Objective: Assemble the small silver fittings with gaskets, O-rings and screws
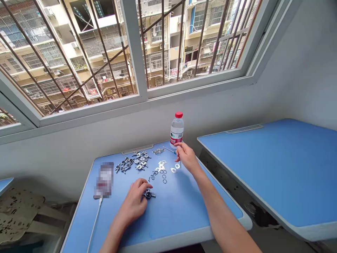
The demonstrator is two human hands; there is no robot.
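My left hand (133,200) rests on the blue desktop, its curled fingers gripping a small metal fitting with a black ring (149,194). My right hand (187,157) pinches a thin metal tool (168,149) above the far side of the desk. Just beyond its fingertips lie flat metal plates (162,165) and small black O-rings (164,175). Further left sits a group of metal fittings (131,162), and a few tiny metal pieces (158,151) lie near the far edge.
A water bottle with a red cap (177,130) stands at the desk's far edge. A phone (104,179) with a white cable (95,221) lies at the left. A second blue table (271,168) stands to the right, and a barred window runs behind.
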